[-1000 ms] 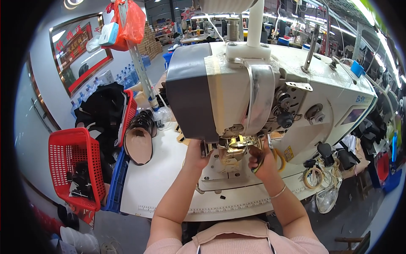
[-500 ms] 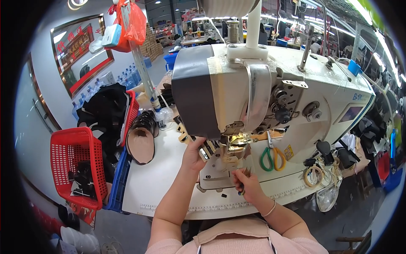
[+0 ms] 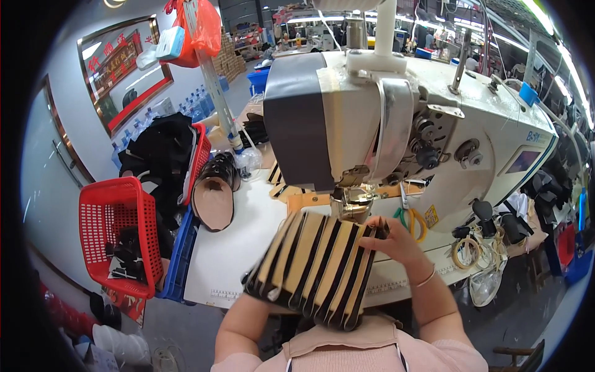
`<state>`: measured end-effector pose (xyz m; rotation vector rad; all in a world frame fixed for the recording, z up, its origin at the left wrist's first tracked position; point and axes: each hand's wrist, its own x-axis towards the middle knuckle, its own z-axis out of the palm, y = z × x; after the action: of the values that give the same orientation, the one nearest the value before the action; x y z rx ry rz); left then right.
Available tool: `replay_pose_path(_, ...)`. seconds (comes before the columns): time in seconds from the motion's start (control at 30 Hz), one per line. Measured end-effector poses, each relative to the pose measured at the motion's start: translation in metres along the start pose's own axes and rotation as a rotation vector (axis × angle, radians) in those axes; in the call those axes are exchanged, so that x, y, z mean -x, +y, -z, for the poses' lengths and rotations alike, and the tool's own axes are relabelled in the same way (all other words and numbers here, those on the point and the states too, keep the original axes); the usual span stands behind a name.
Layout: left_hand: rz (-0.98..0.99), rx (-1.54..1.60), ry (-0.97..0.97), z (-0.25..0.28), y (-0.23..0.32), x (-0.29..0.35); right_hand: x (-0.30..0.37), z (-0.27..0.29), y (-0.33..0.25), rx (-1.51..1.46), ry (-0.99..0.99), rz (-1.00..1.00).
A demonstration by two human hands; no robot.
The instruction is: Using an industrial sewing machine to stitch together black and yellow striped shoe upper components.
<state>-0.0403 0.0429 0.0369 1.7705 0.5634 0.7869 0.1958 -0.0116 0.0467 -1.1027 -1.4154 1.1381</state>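
Note:
In front of my chest hangs a wide row of tan and black striped leather-like pieces [image 3: 313,266], overlapping side by side. My left forearm [image 3: 243,325] reaches up beneath its lower left end; the hand there is mostly hidden by the pieces, which it holds up. My right hand [image 3: 390,239] is closed at their upper right edge, the thumb against the last strip. Dark pointed tips, like those of thread snips [image 3: 382,225], stick up from its fingers. Just beyond stands the sewing machine's needle and presser foot area [image 3: 356,201].
The sewing machine [image 3: 396,124] fills the far side of the white table [image 3: 214,257]. Scissors [image 3: 414,217] with green and orange handles lie right of the needle. A black shoe [image 3: 214,201] stands left, near red baskets [image 3: 118,192]. More striped pieces [image 3: 282,186] lie behind the needle.
The striped pieces have come out from beside the needle toward my chest and spread out flat. My left hand has drawn back under them; my right hand has moved up to their edge.

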Motion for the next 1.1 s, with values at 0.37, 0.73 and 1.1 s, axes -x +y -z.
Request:
replay_pose_path(0.37,0.027,0.770,-0.667,0.084,0.006,-0.038,0.003,0.044,-0.040,0.201,-0.191,-0.040)
replay_pose_path(0.73,0.031,-0.645,-0.382,0.025,0.065,-0.045,-0.009,0.034,-0.028,0.246,-0.245,0.041)
replay_pose_path(1.1,0.198,-0.326,-0.125,0.012,0.025,-0.052,0.007,0.041,-0.005,0.015,0.067,-0.120)
